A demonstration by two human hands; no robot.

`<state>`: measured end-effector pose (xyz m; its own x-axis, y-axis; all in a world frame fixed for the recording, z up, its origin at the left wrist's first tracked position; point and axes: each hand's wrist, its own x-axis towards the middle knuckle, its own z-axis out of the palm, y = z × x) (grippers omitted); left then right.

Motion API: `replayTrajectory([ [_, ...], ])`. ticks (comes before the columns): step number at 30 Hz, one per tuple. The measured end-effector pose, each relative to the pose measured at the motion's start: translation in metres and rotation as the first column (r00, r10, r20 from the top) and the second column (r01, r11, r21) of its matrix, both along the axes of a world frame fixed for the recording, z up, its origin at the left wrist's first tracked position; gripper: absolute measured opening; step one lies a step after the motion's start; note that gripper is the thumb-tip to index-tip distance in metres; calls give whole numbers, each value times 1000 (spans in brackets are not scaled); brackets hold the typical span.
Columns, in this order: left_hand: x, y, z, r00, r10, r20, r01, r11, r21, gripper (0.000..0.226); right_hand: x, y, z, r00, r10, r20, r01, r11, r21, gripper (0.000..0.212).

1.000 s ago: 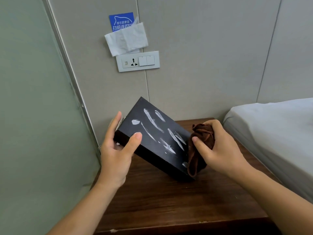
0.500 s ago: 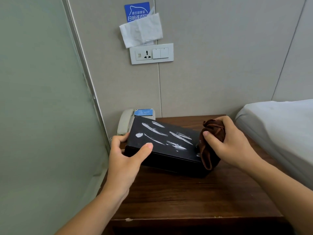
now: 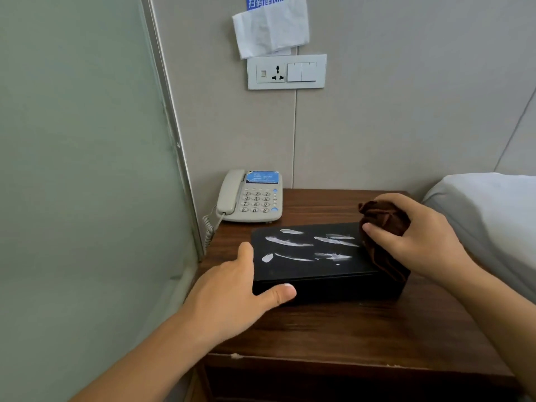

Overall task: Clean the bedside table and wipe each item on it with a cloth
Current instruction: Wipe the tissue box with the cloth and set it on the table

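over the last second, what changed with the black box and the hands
The black box, held tilted up off the bedside table a second ago, has been lowered and now lies flat on it, uncovering the telephone behind. The left hand has loosened: fingers along the box's left end, thumb at its front edge. Unchanged: the right hand still grips the brown cloth against the box's right end.

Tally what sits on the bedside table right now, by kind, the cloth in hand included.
Black box with feather print: 1
Beige telephone: 1
Brown cloth, held in the right hand: 1
Total: 3
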<state>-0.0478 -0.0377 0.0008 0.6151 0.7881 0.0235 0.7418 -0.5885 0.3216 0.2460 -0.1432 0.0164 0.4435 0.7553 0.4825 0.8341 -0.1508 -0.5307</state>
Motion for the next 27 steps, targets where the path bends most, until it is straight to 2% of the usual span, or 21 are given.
replayTrajectory([
  [3, -7, 12, -1, 999, -34, -39, 33, 999, -28, 98, 4, 0, -2, 998, 67, 3, -66, 997, -40, 45],
  [7, -10, 29, -7, 975, -48, 216, 58, 998, -38, 116, 12, -1, 0, 976, 209, 66, -198, 968, -152, 64],
  [10, 1, 38, -6, 933, -79, 352, 117, 989, -90, 126, 18, -5, 2, 961, 277, 20, -266, 936, -230, 61],
  [12, 9, 44, -2, 934, -95, 343, 150, 979, -137, 132, 17, -7, 3, 947, 316, 60, -291, 921, -257, 57],
  [14, 14, 51, 0, 948, -125, 293, 184, 966, -183, 140, 18, -7, 4, 946, 313, 82, -291, 934, -208, 60],
  [17, 15, 60, -1, 949, -189, 253, 246, 944, -218, 145, 23, -5, 5, 955, 295, 25, -289, 947, -143, 53],
  [19, 14, 64, -4, 946, -221, 238, 273, 939, -210, 145, 19, -2, 4, 956, 288, 54, -275, 946, -172, 50],
  [24, 16, 64, -6, 949, -219, 227, 266, 943, -199, 150, -3, 13, -6, 896, 318, 308, -212, 919, -334, 51],
  [27, 16, 64, -6, 946, -224, 236, 274, 939, -209, 151, -12, 20, 0, 868, 368, 334, -231, 893, -385, 39],
])
